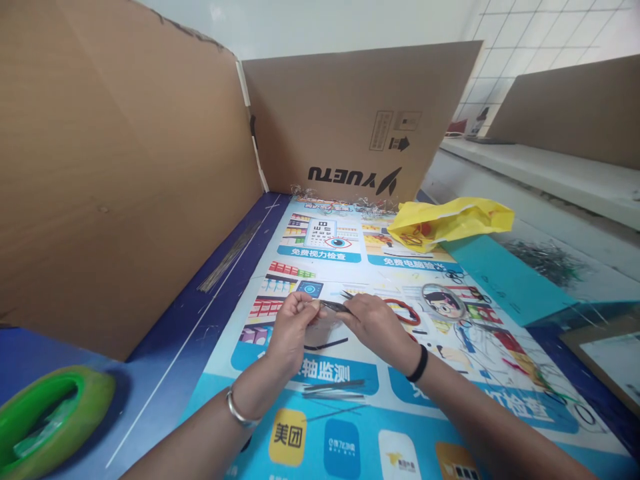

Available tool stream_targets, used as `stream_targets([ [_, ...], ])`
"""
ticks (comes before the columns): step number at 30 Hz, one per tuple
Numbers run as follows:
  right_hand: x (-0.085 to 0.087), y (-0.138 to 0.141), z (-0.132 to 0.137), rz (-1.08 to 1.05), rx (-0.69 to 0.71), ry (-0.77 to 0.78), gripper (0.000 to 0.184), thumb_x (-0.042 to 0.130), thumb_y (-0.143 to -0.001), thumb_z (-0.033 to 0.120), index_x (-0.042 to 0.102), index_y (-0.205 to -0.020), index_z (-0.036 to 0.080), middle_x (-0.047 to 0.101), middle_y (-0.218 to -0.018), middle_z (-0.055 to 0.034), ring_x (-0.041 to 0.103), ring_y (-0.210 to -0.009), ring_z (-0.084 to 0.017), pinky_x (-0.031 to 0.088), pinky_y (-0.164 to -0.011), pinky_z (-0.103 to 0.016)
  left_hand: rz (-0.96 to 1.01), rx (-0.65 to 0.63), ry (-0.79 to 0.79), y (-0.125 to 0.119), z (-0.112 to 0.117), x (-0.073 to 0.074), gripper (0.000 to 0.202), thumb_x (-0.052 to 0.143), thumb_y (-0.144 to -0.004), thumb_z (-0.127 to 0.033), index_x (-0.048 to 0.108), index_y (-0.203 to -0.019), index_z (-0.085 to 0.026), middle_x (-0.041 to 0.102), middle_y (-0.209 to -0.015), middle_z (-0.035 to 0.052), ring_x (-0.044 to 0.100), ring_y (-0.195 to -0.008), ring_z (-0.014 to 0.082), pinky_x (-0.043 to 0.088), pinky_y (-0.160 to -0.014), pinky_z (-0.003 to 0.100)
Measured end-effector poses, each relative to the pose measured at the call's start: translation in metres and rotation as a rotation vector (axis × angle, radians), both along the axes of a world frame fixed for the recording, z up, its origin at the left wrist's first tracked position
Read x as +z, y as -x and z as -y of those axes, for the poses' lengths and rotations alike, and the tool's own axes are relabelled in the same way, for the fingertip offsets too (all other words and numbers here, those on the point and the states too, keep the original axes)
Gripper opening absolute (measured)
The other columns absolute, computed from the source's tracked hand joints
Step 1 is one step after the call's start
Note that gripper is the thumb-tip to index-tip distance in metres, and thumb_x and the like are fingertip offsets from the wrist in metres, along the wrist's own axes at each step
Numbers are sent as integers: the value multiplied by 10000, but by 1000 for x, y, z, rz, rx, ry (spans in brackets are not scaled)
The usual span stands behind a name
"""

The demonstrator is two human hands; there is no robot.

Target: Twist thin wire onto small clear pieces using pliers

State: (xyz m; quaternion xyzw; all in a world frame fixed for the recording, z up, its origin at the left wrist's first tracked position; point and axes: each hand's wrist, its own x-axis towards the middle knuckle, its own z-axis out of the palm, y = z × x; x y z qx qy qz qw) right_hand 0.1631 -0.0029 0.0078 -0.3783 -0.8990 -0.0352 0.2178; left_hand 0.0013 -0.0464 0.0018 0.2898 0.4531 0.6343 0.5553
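Note:
My left hand [295, 327] is closed in a pinch, thumb against forefinger, on one end of a thin dark strip [334, 307]. From the other side my right hand [374, 325] grips the same dark piece, its fingers curled round it. Dark pointed tips [346, 295] stick out just beyond the right fingers; whether they belong to the same piece I cannot tell. Below the hands lies a single black strip [327, 345] on the printed poster. Closer to me rests a small bundle of thin grey strips [334, 389]. A red ring [404, 312] lies just right of my right hand.
Cardboard panels [350, 127] wall off the left and back. A roll of green tape [95, 393] sits at front left, and a bundle of wires [230, 257] by the left panel. To the right are a yellow bag [460, 217], a blue box [515, 280] and scattered rings and threads.

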Motion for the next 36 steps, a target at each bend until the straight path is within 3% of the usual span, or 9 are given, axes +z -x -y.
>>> stream_targets([
  [5,4,-2,-4,-103,51,241,375,388,-898,397,551,-650,169,571,-641,-19,517,-623,-119,349,-575,-230,6,-28,32,1,0,3,238,676,-649,-266,505,-788,-177,627,-667,-8,576,-604,100,389,-586,204],
  [9,8,-5,-5,-160,50,342,351,388,-897,387,532,-655,177,562,-653,-6,511,-628,-116,349,-562,-221,4,-56,33,2,1,4,232,664,-665,-256,495,-800,-171,651,-739,19,577,-610,96,393,-594,209],
  [12,9,-7,-7,-163,42,331,355,382,-898,398,538,-667,178,562,-660,-10,512,-634,-121,347,-564,-226,9,-54,26,2,1,1,240,666,-665,-274,505,-812,-174,646,-731,15,578,-615,99,402,-602,214],
  [19,8,-11,-13,-102,3,141,324,436,-875,402,573,-693,172,568,-666,-25,514,-666,-136,359,-622,-251,73,-3,39,3,-1,3,273,700,-621,-265,503,-790,-179,649,-723,5,573,-607,90,398,-582,204],
  [23,4,-7,-9,-271,-1,198,284,500,-834,434,565,-743,172,567,-693,-20,513,-658,-128,383,-593,-231,86,33,29,3,-1,3,272,696,-636,-259,501,-808,-181,649,-736,2,582,-632,89,401,-599,202],
  [27,-2,0,-2,-377,86,183,263,602,-767,417,587,-857,170,597,-785,-41,537,-751,-147,415,-672,-253,54,32,17,1,-1,2,264,679,-665,-268,490,-827,-181,649,-737,5,586,-647,93,396,-595,199],
  [30,-2,4,1,-411,115,218,157,552,-814,328,589,-777,180,570,-711,-18,525,-713,-135,401,-656,-248,14,-3,-5,0,0,1,240,664,-685,-266,490,-826,-178,639,-703,2,582,-637,94,393,-595,200],
  [36,2,3,0,-561,29,439,248,534,-800,327,480,-608,180,433,-585,31,428,-568,-103,333,-530,-229,-56,-77,12,-1,2,2,209,654,-698,-271,504,-807,-175,628,-681,-1,562,-611,86,385,-591,193],
])
